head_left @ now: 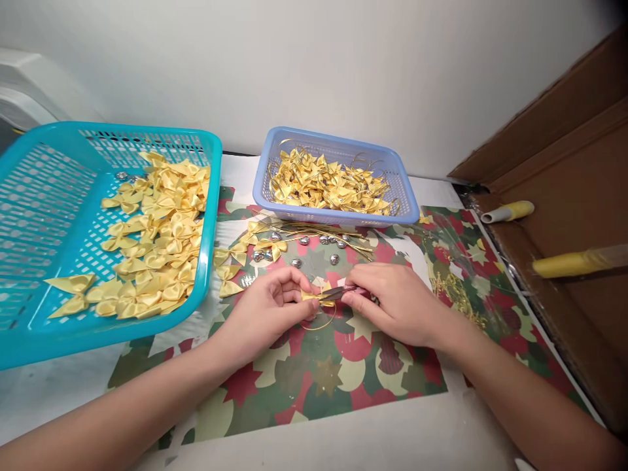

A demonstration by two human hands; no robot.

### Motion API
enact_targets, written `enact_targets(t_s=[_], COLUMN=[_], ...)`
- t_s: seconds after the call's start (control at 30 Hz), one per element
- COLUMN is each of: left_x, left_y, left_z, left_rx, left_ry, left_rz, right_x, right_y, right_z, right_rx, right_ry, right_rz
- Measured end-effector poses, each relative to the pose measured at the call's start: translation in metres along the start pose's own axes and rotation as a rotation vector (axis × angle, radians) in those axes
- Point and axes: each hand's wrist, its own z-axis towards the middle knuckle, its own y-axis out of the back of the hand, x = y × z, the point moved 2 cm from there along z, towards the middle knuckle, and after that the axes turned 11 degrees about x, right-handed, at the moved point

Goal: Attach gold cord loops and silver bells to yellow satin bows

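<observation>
My left hand (273,305) pinches a small yellow satin bow (316,296) over the patterned paper. A thin gold cord loop (324,322) hangs from the bow. My right hand (392,301) is closed on a small dark tool, seemingly scissors or pliers (342,292), whose tip meets the bow. Both hands sit close together at the middle of the table.
A teal basket (59,330) at left holds several plain yellow bows (157,229). A blue basket (338,212) behind holds bows with gold loops. Loose bows, gold cords (324,230) and silver beads (304,241) lie between. Yellow-tipped tools (510,210) rest on brown cardboard at right.
</observation>
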Motion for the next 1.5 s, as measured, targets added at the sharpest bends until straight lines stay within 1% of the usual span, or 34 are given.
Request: enact_targets(t_s=[0.27, 0.73, 0.83, 0.87, 0.93, 1.0, 1.03, 1.1, 1.13, 1.23, 1.3, 1.43, 1.5], left_x=[0.002, 0.002, 0.002, 0.002, 0.002, 0.002, 0.002, 0.002, 0.002, 0.002, 0.003, 0.004, 0.004], left_y=[0.000, 0.000, 0.001, 0.001, 0.000, -0.001, -0.001, -0.001, -0.001, -0.001, 0.000, 0.000, 0.000], left_z=[0.001, 0.001, 0.001, 0.001, 0.001, 0.001, 0.001, 0.001, 0.000, 0.000, 0.000, 0.000, 0.001], left_rx=[0.017, 0.006, 0.001, -0.001, -0.003, -0.002, 0.000, -0.001, -0.001, -0.007, -0.012, -0.014, -0.015], left_ry=[-0.017, -0.002, 0.006, 0.009, 0.015, 0.020, 0.023, 0.023, 0.020, 0.013, 0.014, 0.008, 0.007], left_rz=[-0.014, 0.024, 0.024, 0.023, 0.020, 0.024, 0.027, 0.036, 0.039, 0.046, 0.050, 0.047, 0.044], right_x=[-0.001, 0.000, -0.007, -0.009, -0.013, -0.013, -0.011, -0.005, -0.003, -0.001, -0.002, -0.006, -0.007], right_y=[-0.002, -0.001, -0.003, -0.003, -0.003, -0.003, -0.003, -0.003, -0.004, -0.006, -0.006, -0.007, -0.006], right_z=[0.003, 0.003, 0.002, 0.003, 0.003, 0.006, 0.007, 0.012, 0.013, 0.016, 0.013, 0.003, -0.001], right_rx=[-0.033, -0.034, -0.025, -0.042, -0.128, -0.226, -0.246, -0.224, -0.205, -0.197, -0.163, 0.011, 0.047], right_ry=[0.019, 0.019, 0.003, -0.006, -0.002, 0.076, 0.131, 0.210, 0.221, 0.171, 0.149, 0.069, 0.002], right_rz=[-0.026, 0.014, 0.134, 0.195, 0.311, 0.400, 0.438, 0.525, 0.571, 0.652, 0.601, 0.294, 0.181])
